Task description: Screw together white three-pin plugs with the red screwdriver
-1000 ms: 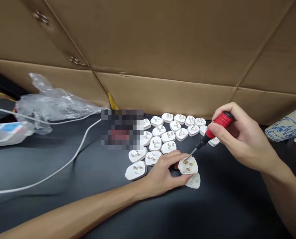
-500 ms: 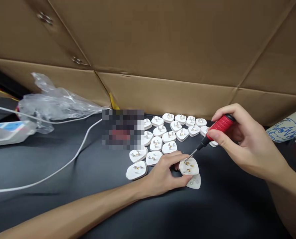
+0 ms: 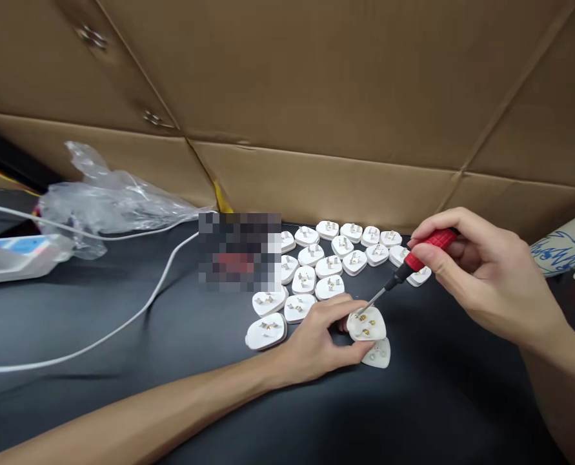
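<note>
My left hand (image 3: 323, 336) grips a white plug piece (image 3: 368, 325) by its left side, between thumb and fingers; brass-coloured screws or terminals show on its face. Below it, partly covered, lies a white cover piece (image 3: 379, 354). My right hand (image 3: 481, 271) is closed around the red handle of a screwdriver (image 3: 415, 261). The screwdriver slants down to the left, its tip at the upper left of the plug piece. Several white plugs with metal pins up, one of them a plug (image 3: 266, 331) near my left wrist, stand on the black table.
Brown padded panels (image 3: 316, 84) rise behind the black table (image 3: 210, 413). A clear plastic bag (image 3: 117, 197), a white cable (image 3: 159, 284) and a white-and-blue object (image 3: 20, 255) are at the left. A rolled item with blue writing (image 3: 568, 242) is at the right.
My right hand has shifted slightly right and down, and its fingers sit differently on the screwdriver handle. My left hand and the plug piece have barely moved.
</note>
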A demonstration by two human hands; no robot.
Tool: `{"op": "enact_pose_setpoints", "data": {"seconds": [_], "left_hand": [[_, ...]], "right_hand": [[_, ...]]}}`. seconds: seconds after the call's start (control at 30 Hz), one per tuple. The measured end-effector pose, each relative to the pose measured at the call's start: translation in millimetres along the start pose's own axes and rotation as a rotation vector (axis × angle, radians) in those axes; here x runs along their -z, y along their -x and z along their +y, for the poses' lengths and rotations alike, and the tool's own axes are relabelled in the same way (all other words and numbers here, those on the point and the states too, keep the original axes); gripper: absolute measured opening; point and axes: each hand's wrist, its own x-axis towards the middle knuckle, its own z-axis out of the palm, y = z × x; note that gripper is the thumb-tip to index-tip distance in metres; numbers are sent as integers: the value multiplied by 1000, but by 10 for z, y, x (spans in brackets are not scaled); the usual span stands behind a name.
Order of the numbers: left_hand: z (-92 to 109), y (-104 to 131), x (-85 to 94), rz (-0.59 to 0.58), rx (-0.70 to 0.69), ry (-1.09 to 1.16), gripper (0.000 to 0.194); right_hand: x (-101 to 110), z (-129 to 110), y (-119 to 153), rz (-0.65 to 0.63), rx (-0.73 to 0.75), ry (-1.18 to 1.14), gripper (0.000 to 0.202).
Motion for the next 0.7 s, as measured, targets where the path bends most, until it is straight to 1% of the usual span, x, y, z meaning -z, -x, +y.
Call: {"op": "enact_pose_setpoints", "data": {"seconds": [0.03,0.07,0.17,0.2,0.23,0.27,0.33,0.4,0.47,0.5,0.53,0.6,0.67,0.7], "left_hand": [[0,2,-2,1,-1,2,13],[0,2,-2,-8,-2,8,15],[-7,-7,10,-52,-2,41,19],[-13,-10,15,-61,-1,49,19],[-20,-10,19,-62,-1,53,18],[-29,-8,21,-52,-5,55,17],[-46,2,17,-16,-23,47,15],[-55,18,6,29,-39,31,16],[-53,33,-7,49,-47,23,20],[-48,37,-12,47,-49,29,23],[-41,39,-15,38,-50,36,26],[-24,34,-13,10,-49,51,27],[-10,19,-2,-18,-38,60,22],[-6,11,5,-27,-32,65,19]], "right_hand": [[11,6,4,-15,0,-3,6],[35,15,11,-59,15,-22,7],[135,41,39,-252,130,-127,28],[157,44,48,-284,170,-159,32],[165,44,55,-284,200,-182,33],[157,41,59,-253,217,-193,30],[102,28,60,-147,214,-182,23],[22,11,51,-37,154,-133,15],[-38,-1,40,57,91,-75,10],[-50,-3,36,80,78,-61,10],[-48,-3,35,73,79,-66,10],[-4,6,44,-37,100,-121,11],[63,20,62,-182,131,-202,29],[92,26,72,-226,154,-236,36]]}}
